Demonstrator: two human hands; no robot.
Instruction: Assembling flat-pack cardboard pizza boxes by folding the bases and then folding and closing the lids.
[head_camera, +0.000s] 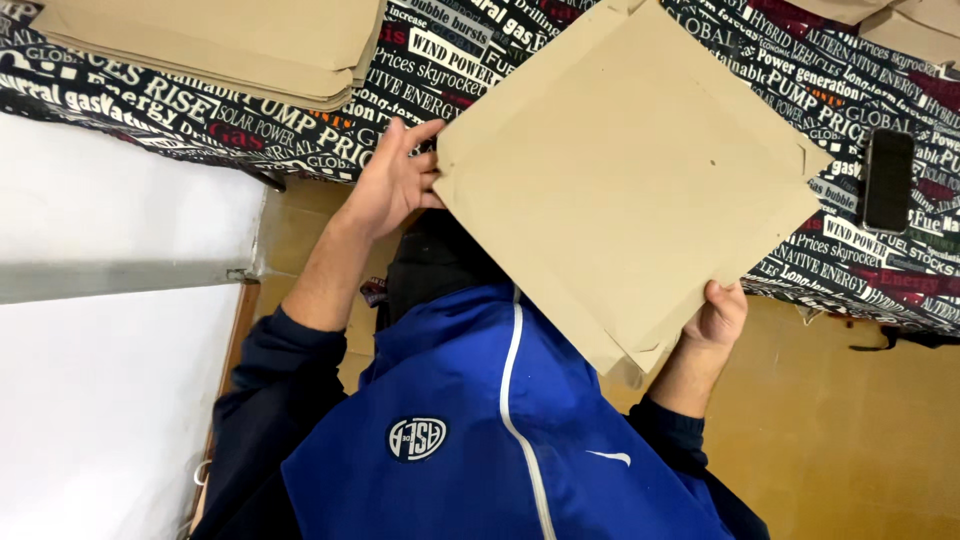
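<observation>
Nearest the lens is your blue jacket (480, 430) with its white piping, filling the lower middle of the view, dark sleeves running out on both sides. Beyond it you hold a flat tan cardboard blank (625, 175), turned so that it sits like a diamond, with creased flaps along its edges. Your left hand (392, 185) grips the blank's corner on the left side of the picture, fingers curled over its face and thumb beneath. Your right hand (717, 317) clasps the lower edge near the bottom corner, fingers wrapped behind the board so that only the knuckles show. The blank hangs partly over the bench (300, 130), which wears a dark cloth printed all over with white and red lettering, and partly over the yellowish floor (860, 430). On the bench, a stack of flat cardboard sheets (230, 40) lies at the upper left, well apart from your hands. A black phone (888, 180) lies face up just beside the blank's right corner.
</observation>
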